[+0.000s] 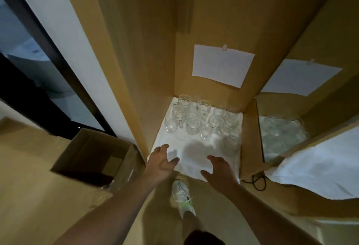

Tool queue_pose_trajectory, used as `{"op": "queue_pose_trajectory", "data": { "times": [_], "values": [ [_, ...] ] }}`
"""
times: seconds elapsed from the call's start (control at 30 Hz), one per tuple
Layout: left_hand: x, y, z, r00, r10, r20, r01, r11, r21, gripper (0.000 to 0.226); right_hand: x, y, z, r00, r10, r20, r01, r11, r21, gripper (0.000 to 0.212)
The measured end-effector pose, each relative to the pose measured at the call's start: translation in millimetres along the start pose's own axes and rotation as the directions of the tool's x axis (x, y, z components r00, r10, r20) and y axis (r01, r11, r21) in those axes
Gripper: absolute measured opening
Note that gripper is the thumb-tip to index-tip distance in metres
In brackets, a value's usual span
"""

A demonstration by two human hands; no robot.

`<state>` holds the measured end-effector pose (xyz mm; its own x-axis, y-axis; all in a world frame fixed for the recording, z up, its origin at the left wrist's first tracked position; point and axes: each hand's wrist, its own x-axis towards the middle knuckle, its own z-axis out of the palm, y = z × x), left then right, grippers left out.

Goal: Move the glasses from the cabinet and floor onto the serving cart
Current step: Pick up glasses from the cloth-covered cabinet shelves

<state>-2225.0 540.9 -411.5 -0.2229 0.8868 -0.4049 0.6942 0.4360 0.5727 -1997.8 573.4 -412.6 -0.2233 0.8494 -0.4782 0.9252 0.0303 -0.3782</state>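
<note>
In the head view, a cluster of clear stemmed glasses (202, 120) is seen standing on a white cloth (194, 147) in the bottom compartment of a wooden cabinet (124, 60). The left hand (161, 162) and right hand (219, 171) are held apart above the cloth's near edge — fingers loosely spread, nothing gripped. An open cardboard box (93, 155) is seen on the floor at left — a white sneaker (182, 196) below.

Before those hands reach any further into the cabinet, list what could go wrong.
1. The glasses stand packed close on the white cloth; lifting one could knock its neighbours.
2. Both the left hand and right hand hover over the cloth's front edge; dragging it might topple the stemmed glasses.
3. The cable on the floor by the person's shoe might trip them.
</note>
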Motion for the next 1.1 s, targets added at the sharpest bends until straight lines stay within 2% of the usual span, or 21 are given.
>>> {"op": "queue_pose_trajectory", "data": {
  "times": [0.27,0.43,0.57,0.67,0.83,0.93,1.0,1.1],
  "values": [
    [112,3,-18,0.987,-0.156,0.046,0.158,0.986,-0.046,0.069,129,-12,-12,0.993,0.097,0.068,-0.103,0.99,0.092,0.071],
    [197,2,-9,0.967,-0.253,0.041,0.255,0.965,-0.064,0.076,201,5,-10,0.962,0.255,0.103,-0.272,0.936,0.222,0.071],
    [249,6,1,0.958,-0.286,0.028,0.287,0.957,-0.046,0.085,247,19,1,0.939,0.334,0.079,-0.342,0.893,0.291,0.073],
    [283,0,13,0.949,-0.313,0.026,0.314,0.949,-0.031,0.094,276,24,12,0.938,0.345,0.026,-0.34,0.905,0.254,0.081],
    [324,-17,34,0.952,-0.304,0.041,0.304,0.953,0.002,0.113,312,33,29,0.948,0.304,-0.097,-0.294,0.95,0.11,0.097],
    [340,-27,49,0.966,-0.253,0.049,0.251,0.967,0.046,0.116,323,42,41,0.951,0.293,-0.098,-0.284,0.954,0.102,0.102],
    [347,-31,58,0.973,-0.225,0.051,0.221,0.973,0.068,0.109,326,47,48,0.952,0.287,-0.102,-0.277,0.955,0.108,0.099],
    [353,-35,63,0.986,-0.167,0.012,0.165,0.98,0.114,0.086,326,53,54,0.942,0.276,-0.193,-0.26,0.96,0.105,0.085]
  ]
}}
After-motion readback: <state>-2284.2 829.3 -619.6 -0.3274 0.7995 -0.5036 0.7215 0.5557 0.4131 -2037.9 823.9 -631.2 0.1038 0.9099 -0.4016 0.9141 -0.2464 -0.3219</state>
